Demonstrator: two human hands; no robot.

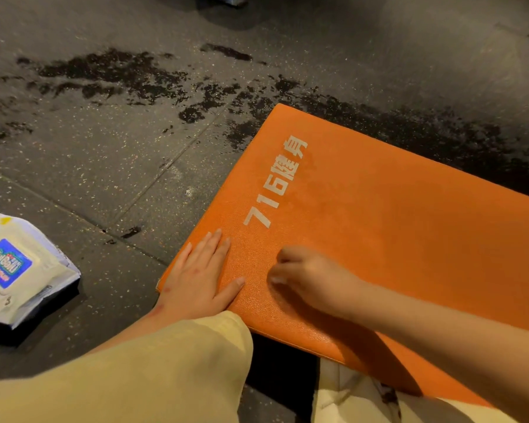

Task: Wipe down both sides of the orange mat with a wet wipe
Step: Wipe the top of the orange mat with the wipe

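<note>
The orange mat (379, 227) lies flat on the dark floor, printed side up with white "716" lettering. My left hand (200, 276) rests flat on the mat's near left corner, fingers straight and together, thumb spread. My right hand (309, 279) sits on the mat just to the right of it, fingers curled under with the fingertips against the surface. No wipe shows in either hand. A pack of wet wipes (22, 270) with a blue label lies on the floor to the left, well apart from the mat.
Dark speckled rubber floor (110, 166) with wet black patches (129, 74) beyond the mat's far edge. My legs in pale yellow trousers (153, 370) fill the bottom of the view, against the mat's near edge.
</note>
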